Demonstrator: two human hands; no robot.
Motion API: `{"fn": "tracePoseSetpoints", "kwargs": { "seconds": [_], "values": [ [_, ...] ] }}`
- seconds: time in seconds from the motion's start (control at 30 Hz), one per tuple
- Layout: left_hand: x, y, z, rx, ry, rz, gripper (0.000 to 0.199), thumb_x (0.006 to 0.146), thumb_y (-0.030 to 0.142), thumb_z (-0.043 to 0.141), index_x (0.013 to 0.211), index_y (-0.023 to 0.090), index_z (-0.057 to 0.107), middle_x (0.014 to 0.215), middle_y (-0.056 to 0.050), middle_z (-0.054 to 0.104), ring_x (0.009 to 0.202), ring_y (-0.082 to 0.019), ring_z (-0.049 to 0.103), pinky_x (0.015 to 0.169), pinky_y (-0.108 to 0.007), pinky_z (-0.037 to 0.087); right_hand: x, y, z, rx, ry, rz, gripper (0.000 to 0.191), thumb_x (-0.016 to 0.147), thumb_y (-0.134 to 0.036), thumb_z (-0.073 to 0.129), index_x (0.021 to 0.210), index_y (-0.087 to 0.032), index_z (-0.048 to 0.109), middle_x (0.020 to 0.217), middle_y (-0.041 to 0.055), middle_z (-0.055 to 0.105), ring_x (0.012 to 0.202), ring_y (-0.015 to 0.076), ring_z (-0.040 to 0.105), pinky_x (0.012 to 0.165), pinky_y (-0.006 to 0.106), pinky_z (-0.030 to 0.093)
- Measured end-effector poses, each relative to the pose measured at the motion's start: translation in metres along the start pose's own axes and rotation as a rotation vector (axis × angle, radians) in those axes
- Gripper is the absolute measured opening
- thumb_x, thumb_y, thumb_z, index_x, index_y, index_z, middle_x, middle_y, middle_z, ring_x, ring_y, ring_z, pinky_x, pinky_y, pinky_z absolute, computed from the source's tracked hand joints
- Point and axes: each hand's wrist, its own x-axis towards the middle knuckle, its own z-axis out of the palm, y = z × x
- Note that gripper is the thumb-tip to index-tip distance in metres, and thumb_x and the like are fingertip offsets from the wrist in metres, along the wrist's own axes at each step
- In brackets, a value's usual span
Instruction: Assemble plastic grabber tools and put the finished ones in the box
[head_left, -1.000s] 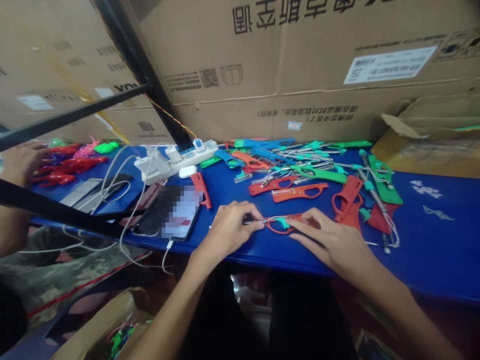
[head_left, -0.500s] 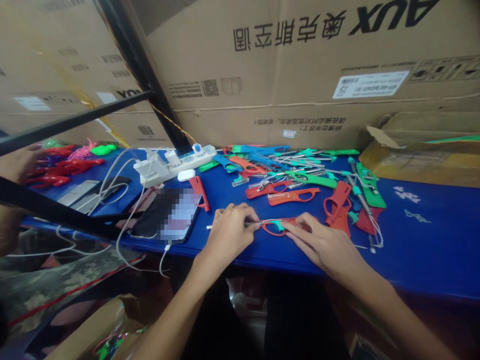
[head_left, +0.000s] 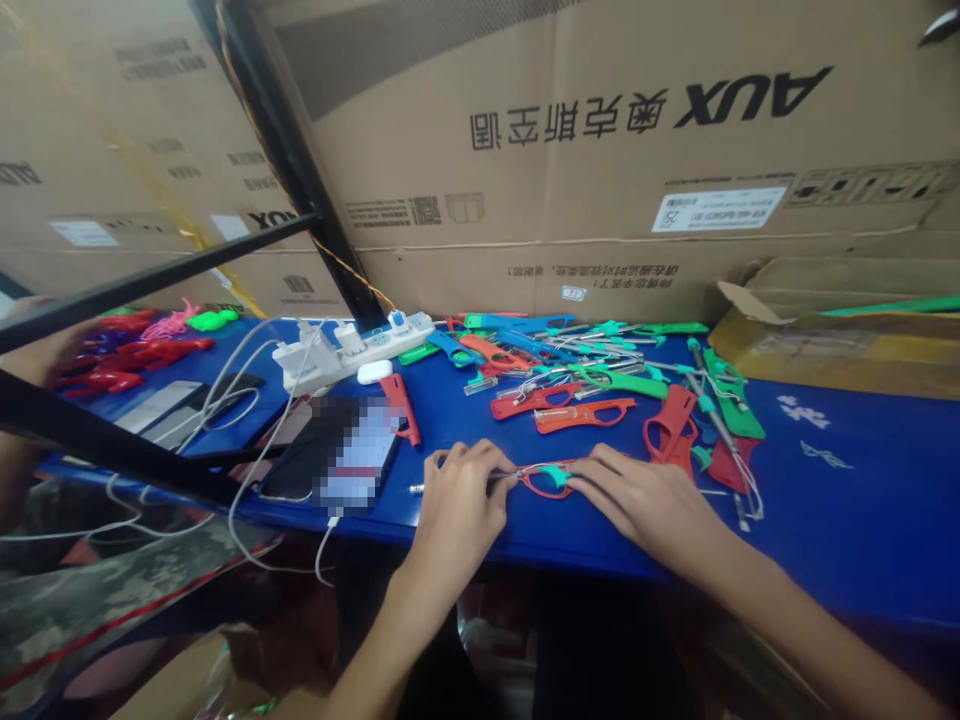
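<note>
A red lighter casing (head_left: pixel 541 484) with a teal trigger (head_left: pixel 556 474) lies low over the blue table between both hands. My left hand (head_left: pixel 466 497) has its fingers closed on the thin metal rod at the casing's left end; the rod's tip sticks out past the hand. My right hand (head_left: pixel 637 497) covers the casing's right end, with its fingertips pressed together beside the trigger. Behind them lie two red casing halves (head_left: pixel 585 414), and a pile of green, blue and orange casings with metal rods (head_left: pixel 615 340) is farther back.
A phone (head_left: pixel 356 450) with a cable lies left on the blue table (head_left: pixel 862 530). Behind it is a power strip (head_left: pixel 352 352). A black metal frame (head_left: pixel 150 270) crosses the left side; another person's hand (head_left: pixel 45 335) is beyond. An open carton (head_left: pixel 832 340) stands right.
The view has tilted slightly, so the table and hands appear lower. My right fingertips have shifted slightly by the teal trigger. My left hand keeps its grip.
</note>
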Motion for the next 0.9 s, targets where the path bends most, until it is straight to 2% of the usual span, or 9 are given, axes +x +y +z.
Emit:
{"fn": "tracePoseSetpoints", "kwargs": {
  "seconds": [0.13,0.23,0.3,0.37,0.47,0.67,0.77,0.9],
  "values": [
    [0.0,-0.004,0.002,0.012,0.017,0.042,0.011,0.092,0.016,0.068,0.089,0.027,0.067,0.099,0.005,0.072,0.096,-0.022,0.06,0.094,-0.047,0.034,0.018,0.01,-0.016,0.004,-0.126,-0.041,0.029,0.105,-0.034,0.044,0.109,-0.024,0.071,0.093,0.0026,0.071,0.066,0.0157,0.067,0.049,0.028,0.024],
    [0.0,-0.007,0.004,0.027,0.03,0.094,0.009,0.095,0.017,0.064,0.09,0.025,0.064,0.099,0.004,0.071,0.094,-0.021,0.061,0.097,-0.046,0.034,0.031,0.015,-0.026,-0.065,-0.259,-0.081,0.019,0.099,-0.024,0.054,0.102,-0.025,0.073,0.096,0.0021,0.07,0.063,0.0144,0.064,0.048,0.03,0.016],
    [0.0,-0.008,0.005,0.035,0.036,0.158,0.01,0.098,0.016,0.058,0.098,0.024,0.063,0.1,0.002,0.069,0.095,-0.02,0.061,0.101,-0.046,0.033,0.039,0.017,-0.03,-0.106,-0.336,-0.121,0.019,0.095,-0.015,0.057,0.098,-0.024,0.073,0.095,0.0019,0.071,0.061,0.0133,0.062,0.049,0.03,0.013],
    [-0.001,-0.009,0.006,0.06,0.035,0.235,0.02,0.1,0.013,0.052,0.113,0.026,0.06,0.105,0.001,0.067,0.1,-0.02,0.061,0.105,-0.046,0.033,0.046,0.018,-0.03,-0.154,-0.369,-0.169,0.021,0.091,-0.007,0.058,0.096,-0.021,0.072,0.092,0.0029,0.072,0.059,0.013,0.06,0.049,0.031,0.011],
    [0.0,-0.01,0.007,0.139,0.018,0.316,0.035,0.101,0.011,0.046,0.13,0.029,0.055,0.108,-0.002,0.062,0.102,-0.021,0.059,0.106,-0.049,0.033,0.055,0.017,-0.027,-0.218,-0.386,-0.249,0.019,0.085,-0.001,0.06,0.091,-0.016,0.07,0.087,0.0056,0.072,0.061,0.0145,0.061,0.049,0.032,0.012],
    [0.004,-0.018,0.009,0.201,0.001,0.396,0.035,0.103,0.016,0.045,0.132,0.03,0.057,0.104,-0.004,0.059,0.1,-0.023,0.058,0.105,-0.051,0.035,0.063,0.02,-0.02,-0.231,-0.422,-0.329,0.015,0.086,-0.002,0.058,0.084,-0.015,0.066,0.085,0.0063,0.074,0.064,0.016,0.064,0.048,0.032,0.015],
    [0.007,-0.021,0.011,0.191,0.027,0.401,0.035,0.102,0.017,0.047,0.135,0.028,0.052,0.111,-0.005,0.061,0.105,-0.025,0.058,0.107,-0.053,0.035,0.062,0.023,-0.02,-0.193,-0.354,-0.293,0.012,0.091,-0.009,0.055,0.087,-0.015,0.065,0.082,0.0063,0.074,0.062,0.0161,0.063,0.05,0.033,0.015],
    [0.009,-0.021,0.011,0.116,0.02,0.393,0.035,0.102,0.016,0.047,0.135,0.026,0.049,0.115,-0.004,0.064,0.108,-0.023,0.06,0.111,-0.052,0.032,0.066,0.024,-0.018,-0.1,-0.215,-0.179,0.014,0.096,-0.021,0.051,0.098,-0.017,0.064,0.088,0.005,0.075,0.061,0.0152,0.061,0.051,0.032,0.015]
  ]
}}
